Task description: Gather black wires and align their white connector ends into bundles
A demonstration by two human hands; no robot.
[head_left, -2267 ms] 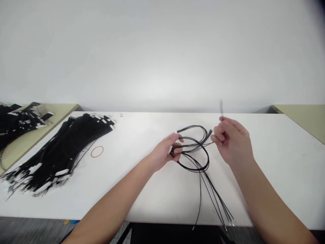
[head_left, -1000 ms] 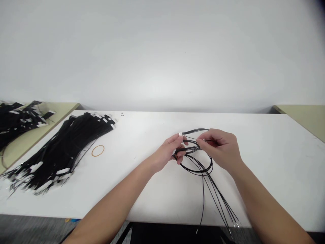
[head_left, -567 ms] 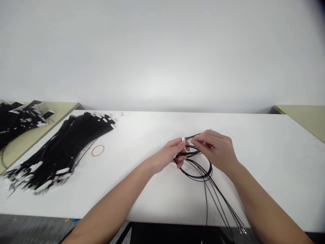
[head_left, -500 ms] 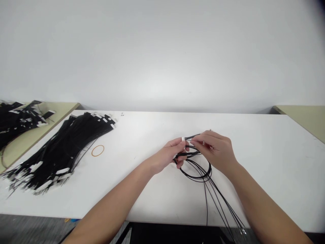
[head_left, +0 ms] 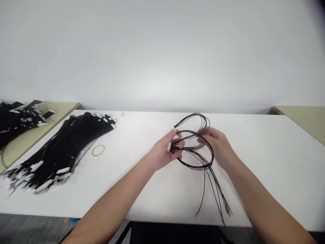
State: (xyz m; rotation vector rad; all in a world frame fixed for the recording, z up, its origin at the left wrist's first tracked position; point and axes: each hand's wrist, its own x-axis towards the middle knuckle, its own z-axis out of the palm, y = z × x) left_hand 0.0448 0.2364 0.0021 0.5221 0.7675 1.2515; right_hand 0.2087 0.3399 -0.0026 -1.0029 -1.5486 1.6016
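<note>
My left hand (head_left: pixel 166 149) is closed around a black wire harness (head_left: pixel 212 154) near its white connectors. One white connector (head_left: pixel 169 146) shows at the palm, and another small one is pinched at the thumb tip. The black wires loop to the right, and their loose ends hang down toward the table's front edge. My right hand (head_left: pixel 215 144) is at the right side of the loops, its fingers curled against the upper wires; its fingertips are partly hidden and a little blurred.
A large bundle of black wire harnesses (head_left: pixel 76 139) with white connectors lies at the left of the white table (head_left: pixel 142 128). An orange rubber band (head_left: pixel 98 150) lies beside it. More black harnesses (head_left: pixel 22 117) rest on a beige surface (head_left: pixel 63 108) at far left.
My right hand has moved slightly right, away from the connector at my left thumb. A wire loop now arches up above my hands, and the loose ends have shifted left.
</note>
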